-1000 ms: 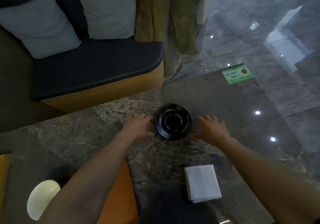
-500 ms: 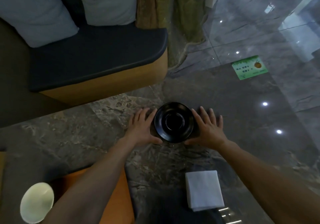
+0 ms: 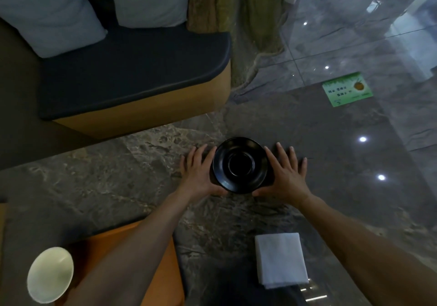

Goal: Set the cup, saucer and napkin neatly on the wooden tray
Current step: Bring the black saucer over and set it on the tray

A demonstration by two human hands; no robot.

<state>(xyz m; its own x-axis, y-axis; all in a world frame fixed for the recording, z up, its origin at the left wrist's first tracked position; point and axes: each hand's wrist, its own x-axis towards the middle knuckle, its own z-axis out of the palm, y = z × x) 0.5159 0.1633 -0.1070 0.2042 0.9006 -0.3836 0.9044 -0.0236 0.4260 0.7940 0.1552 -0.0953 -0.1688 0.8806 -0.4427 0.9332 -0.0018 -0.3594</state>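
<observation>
The black saucer [image 3: 240, 165] sits on the marble tabletop [image 3: 113, 187], near its far edge. Its central well holds nothing. The left hand [image 3: 197, 174] lies flat on the tabletop against the saucer's left rim, fingers extended and slightly spread, thumb curled along the near rim. The right hand [image 3: 285, 175] mirrors it on the right rim, fingers splayed wide, thumb at the near rim. Both hands bracket the saucer; whether either hand bears its weight cannot be told.

The white folded napkin [image 3: 280, 259] lies flat on the tabletop, nearer the person and to the right, well apart from the saucer. The pale cup [image 3: 50, 274] stands at lower left with its open mouth toward the camera; it holds nothing visible. Just beside it an orange-brown wooden surface [image 3: 113, 241], partly covered by the left forearm, may be the tray; this cannot be confirmed.

A green card [image 3: 347, 89] lies at the far right corner of the tabletop. It carries a round fruit-like picture and lines of print too small to read.

Beyond the table stands a bench seat with a dark cushion [image 3: 132, 73] and two grey pillows [image 3: 47, 12].
</observation>
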